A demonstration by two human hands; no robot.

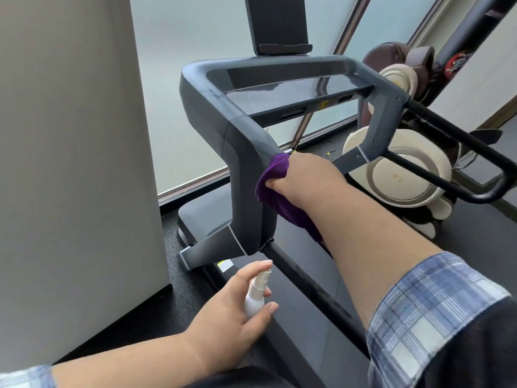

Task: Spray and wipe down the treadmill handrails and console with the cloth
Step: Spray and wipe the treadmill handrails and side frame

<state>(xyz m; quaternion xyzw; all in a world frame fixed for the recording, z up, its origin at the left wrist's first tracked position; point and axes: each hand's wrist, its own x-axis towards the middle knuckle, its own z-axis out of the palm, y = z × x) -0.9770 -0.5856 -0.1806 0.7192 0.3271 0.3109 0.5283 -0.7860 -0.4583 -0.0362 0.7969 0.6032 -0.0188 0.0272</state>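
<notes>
1. The left hand (pixel 237 306) is nearest, low in the view, curled around a small white plastic spray bottle (pixel 256 294) with its forefinger lying over the nozzle; a blue plaid sleeve (pixel 26 378) shows at the wrist's edge.
2. The right forearm reaches forward from a rolled blue plaid cuff (pixel 430 309), crossing above the black left handrail bar (pixel 313 287) of the treadmill.
3. The right hand (pixel 307 177) grips a bunched purple cloth (pixel 272 177) and presses it against the inner face of the dark grey left upright (pixel 246 163), just below the bend (a tail of the cloth hangs down under the wrist).
4. Beyond the hand, the glossy dark console panel (pixel 293 91) spans the 2 uprights, with a black tablet holder (pixel 277 23) rising above it.
5. The black right handrail loop (pixel 475 175) juts out on the far side.
6. A wide beige column (pixel 75 135) stands left of the treadmill.
7. A brown and cream massage chair (pixel 400 169) sits behind the right upright, before frosted windows (pixel 190 37).
</notes>
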